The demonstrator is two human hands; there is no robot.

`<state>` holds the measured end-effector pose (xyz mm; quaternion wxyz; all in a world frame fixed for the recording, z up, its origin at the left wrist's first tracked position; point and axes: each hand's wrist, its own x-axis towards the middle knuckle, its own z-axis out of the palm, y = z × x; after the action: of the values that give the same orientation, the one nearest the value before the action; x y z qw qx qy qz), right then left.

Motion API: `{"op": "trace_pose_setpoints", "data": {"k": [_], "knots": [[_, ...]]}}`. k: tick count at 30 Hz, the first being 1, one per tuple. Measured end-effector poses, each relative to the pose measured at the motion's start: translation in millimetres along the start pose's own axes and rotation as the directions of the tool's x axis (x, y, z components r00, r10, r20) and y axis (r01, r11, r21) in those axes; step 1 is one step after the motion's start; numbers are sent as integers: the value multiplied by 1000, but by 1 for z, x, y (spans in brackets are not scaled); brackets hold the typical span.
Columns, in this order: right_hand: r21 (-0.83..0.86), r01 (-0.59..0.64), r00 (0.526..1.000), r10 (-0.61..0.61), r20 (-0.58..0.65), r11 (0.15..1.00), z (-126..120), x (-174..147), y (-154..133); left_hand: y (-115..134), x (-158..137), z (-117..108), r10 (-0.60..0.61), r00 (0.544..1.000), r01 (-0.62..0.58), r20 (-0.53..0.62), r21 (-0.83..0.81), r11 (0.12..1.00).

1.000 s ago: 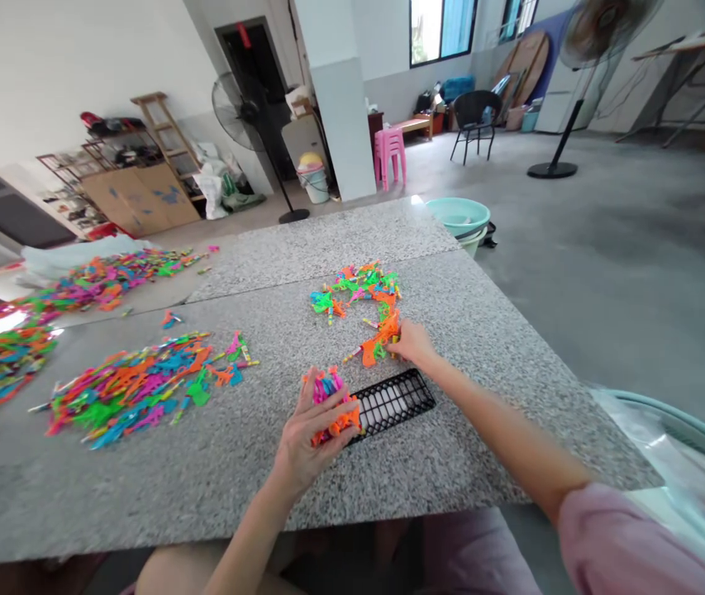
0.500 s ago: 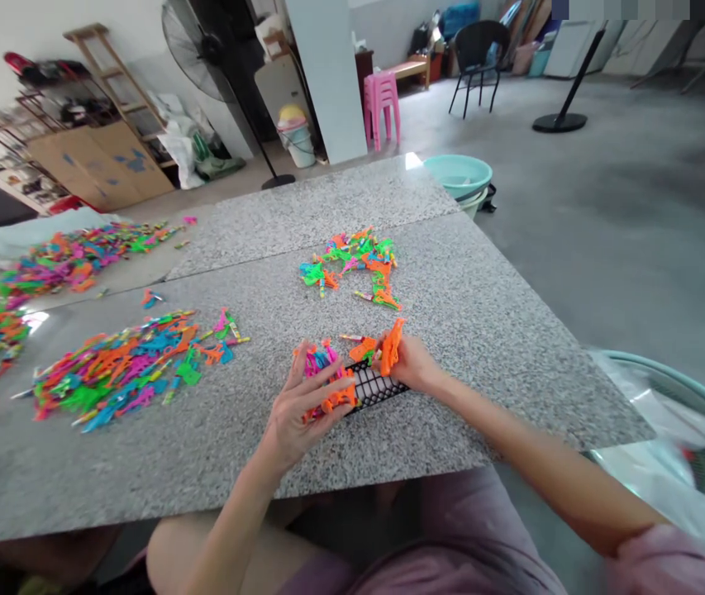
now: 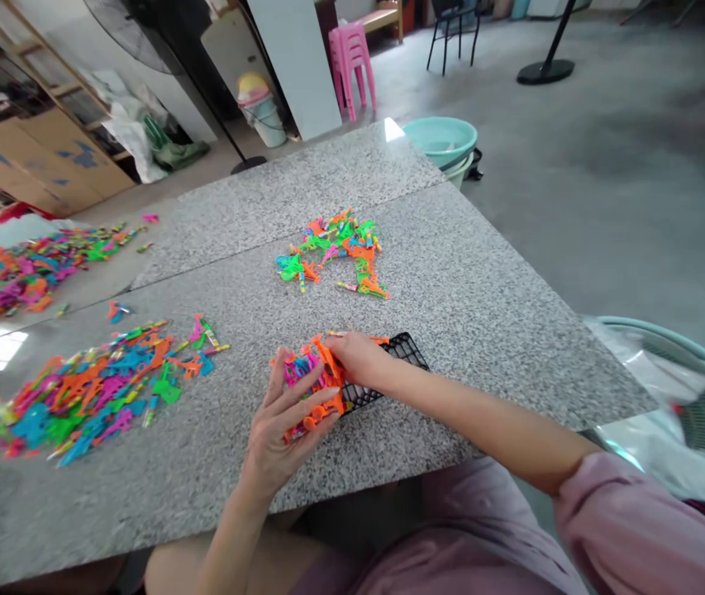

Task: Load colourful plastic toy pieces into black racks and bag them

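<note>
A black mesh basket [image 3: 411, 351] sits on the granite table in front of me, its left part filled with a row of colourful plastic toy guns [image 3: 307, 368]. My left hand [image 3: 271, 434] wraps round that row from the left, fingers spread along it and holding the pieces together. My right hand [image 3: 361, 361] is inside the basket, pinching an orange toy gun [image 3: 326, 355] against the right end of the row. My right fingertips are partly hidden. Behind the right hand, a bit of another orange piece [image 3: 382, 340] shows by the basket's far edge.
A small heap of toy guns [image 3: 352, 248] lies beyond the basket. A larger pile [image 3: 97, 384] spreads to the left, with another pile [image 3: 23, 268] farther back. Green tubs [image 3: 442, 136] stand past the table's right edge, and a basket with plastic bags [image 3: 699, 372] is at lower right.
My right hand has moved left with the orange toy gun and brought it down into the basket against the row. My left hand stays on the row. The camera view has shifted.
</note>
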<state>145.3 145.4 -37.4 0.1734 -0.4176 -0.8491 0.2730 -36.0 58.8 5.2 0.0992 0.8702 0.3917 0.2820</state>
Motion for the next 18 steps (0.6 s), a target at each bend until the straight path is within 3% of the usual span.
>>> {"op": "trace_pose_setpoints", "data": {"k": [4, 8, 10, 14, 18], "knots": [[-73, 14, 998, -9, 62, 997, -5, 2, -10, 1, 4, -1, 30, 1000, -30, 6, 66, 997], [-87, -10, 1000, 9, -1, 996, 6, -9, -14, 1, 7, -8, 26, 993, -38, 112, 100, 994], [-64, -9, 1000, 8, -14, 998, 9, -12, -8, 1, 7, -10, 10, 995, -21, 98, 106, 994], [39, 107, 994, -106, -25, 994, -7, 7, 17, 4, 6, -8, -27, 997, 20, 71, 97, 995], [-115, -77, 994, 67, -91, 990, -20, 43, 27, 6, 6, -5, -18, 999, 14, 47, 90, 996]]}}
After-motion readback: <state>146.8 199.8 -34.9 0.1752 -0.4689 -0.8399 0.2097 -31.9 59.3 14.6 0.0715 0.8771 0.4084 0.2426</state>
